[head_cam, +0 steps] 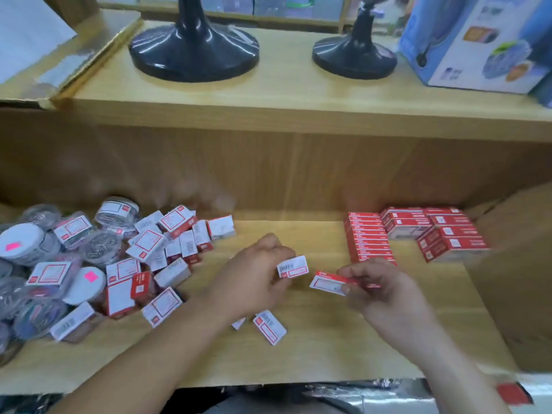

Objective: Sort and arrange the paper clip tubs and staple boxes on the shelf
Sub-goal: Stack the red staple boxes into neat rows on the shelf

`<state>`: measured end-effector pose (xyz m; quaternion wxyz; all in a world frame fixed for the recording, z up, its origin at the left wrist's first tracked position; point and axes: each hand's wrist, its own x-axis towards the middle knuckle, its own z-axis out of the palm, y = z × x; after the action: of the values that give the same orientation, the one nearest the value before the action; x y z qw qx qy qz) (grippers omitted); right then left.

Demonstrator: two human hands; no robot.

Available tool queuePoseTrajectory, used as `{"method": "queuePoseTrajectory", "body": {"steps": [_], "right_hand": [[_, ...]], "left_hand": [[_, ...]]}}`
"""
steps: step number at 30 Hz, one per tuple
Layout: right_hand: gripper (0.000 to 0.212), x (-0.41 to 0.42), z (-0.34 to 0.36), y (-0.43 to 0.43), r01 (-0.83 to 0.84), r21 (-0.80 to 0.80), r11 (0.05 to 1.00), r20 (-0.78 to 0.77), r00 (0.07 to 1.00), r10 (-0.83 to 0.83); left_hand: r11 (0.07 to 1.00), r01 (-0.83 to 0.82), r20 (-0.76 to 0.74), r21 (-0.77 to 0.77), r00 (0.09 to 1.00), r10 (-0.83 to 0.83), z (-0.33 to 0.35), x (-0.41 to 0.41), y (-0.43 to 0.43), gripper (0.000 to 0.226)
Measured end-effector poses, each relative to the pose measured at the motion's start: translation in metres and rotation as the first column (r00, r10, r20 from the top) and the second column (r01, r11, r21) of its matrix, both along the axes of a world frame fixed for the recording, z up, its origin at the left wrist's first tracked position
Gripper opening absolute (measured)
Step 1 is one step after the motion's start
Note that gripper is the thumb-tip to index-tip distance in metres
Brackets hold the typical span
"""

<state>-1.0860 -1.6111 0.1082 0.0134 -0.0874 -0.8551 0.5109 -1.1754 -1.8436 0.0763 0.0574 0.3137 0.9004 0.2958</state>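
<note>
Across the lower wooden shelf [313, 351], a jumbled heap of paper clip tubs [22, 243] and loose staple boxes [149, 243] is spread at the left, while red stacked rows [418, 231] of staple boxes are set tidily at the right rear. Between them, over bare wood, a white-labelled box [293, 266] is gripped by the curled left hand [254, 276], and a second box [328, 283], close by but apart, is pinched by the right hand [385, 291]. A single box [269, 327] is seen lying flat below the left hand.

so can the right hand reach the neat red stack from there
Probably yes: the red stack sits just beyond the right hand with nothing between, though it pinches a staple box.
</note>
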Motion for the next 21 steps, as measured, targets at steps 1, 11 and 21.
{"method": "queuePoseTrajectory", "body": {"steps": [1,11,21], "right_hand": [[0.034,0.011,-0.003,0.010,-0.009,0.046,0.999,-0.033,0.999,0.010],[0.042,0.084,-0.033,0.087,-0.025,0.132,0.991,-0.057,0.998,0.033],[0.040,0.093,-0.072,0.098,0.194,0.058,0.979,-0.174,0.968,-0.181]], "left_hand": [[1.000,0.002,0.041,0.026,0.999,-0.003,-0.006,0.011,0.011,0.029],[0.978,-0.198,0.101,-0.062,0.974,0.204,-0.043,0.072,0.093,0.019],[0.957,-0.282,0.116,0.074,0.955,0.273,-0.056,0.091,0.102,0.019]]}}
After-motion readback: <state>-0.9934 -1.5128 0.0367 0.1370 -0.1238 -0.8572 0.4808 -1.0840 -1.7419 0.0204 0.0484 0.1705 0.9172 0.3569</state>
